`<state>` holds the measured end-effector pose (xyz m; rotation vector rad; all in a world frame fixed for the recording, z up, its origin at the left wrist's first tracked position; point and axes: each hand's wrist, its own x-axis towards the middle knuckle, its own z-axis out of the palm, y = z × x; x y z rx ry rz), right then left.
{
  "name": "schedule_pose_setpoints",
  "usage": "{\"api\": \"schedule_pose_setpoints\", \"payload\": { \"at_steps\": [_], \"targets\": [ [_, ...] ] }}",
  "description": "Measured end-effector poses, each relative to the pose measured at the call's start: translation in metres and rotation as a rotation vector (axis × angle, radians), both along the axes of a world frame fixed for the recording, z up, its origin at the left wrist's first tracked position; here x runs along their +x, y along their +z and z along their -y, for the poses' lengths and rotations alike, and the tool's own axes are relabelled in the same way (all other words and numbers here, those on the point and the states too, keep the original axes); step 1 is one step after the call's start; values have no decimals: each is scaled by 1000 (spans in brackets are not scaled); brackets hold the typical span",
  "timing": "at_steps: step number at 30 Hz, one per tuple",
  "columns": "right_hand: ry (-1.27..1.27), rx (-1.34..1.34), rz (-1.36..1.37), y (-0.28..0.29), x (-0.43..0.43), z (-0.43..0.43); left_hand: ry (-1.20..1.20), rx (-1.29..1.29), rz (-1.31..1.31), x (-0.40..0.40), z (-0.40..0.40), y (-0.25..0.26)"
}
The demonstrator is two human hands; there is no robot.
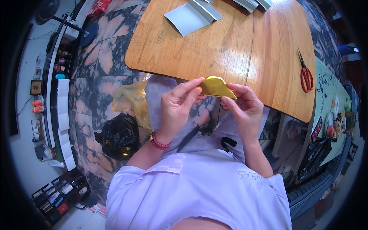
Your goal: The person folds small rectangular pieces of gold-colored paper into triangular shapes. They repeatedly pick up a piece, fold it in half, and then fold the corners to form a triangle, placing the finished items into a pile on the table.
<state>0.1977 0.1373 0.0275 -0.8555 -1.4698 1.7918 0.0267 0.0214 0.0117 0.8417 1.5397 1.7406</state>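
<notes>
A folded piece of shiny gold foil paper (217, 87) is stretched between my two hands, just off the near edge of the wooden table (230, 54). My left hand (181, 100) pinches its left end between thumb and fingers. The lower right corner is pinched by my right hand (243, 105). Silvery folded sheets (191, 17) lie at the table's far side, with more stacked at the top edge. Red-handled scissors (306, 77) rest near the right edge, blades pointing away from me.
On the marbled floor at left sit a black plastic bag (119, 136) with gold pieces showing and a yellow translucent bag (130, 99). A pale green table (329, 115) holding a plate and a red round object stands at right. Shelves line the left wall.
</notes>
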Motion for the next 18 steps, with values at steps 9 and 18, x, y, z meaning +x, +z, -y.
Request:
{"api": "schedule_pose_setpoints", "payload": {
  "at_steps": [9, 18],
  "targets": [
    [-48, -36, 5, -4, -2, 4, -31, -64, 4, 3, -2, -7],
    [-130, 507, 164, -16, -5, 10, 30, -2, 142, 16, -1, -4]
  ]
}}
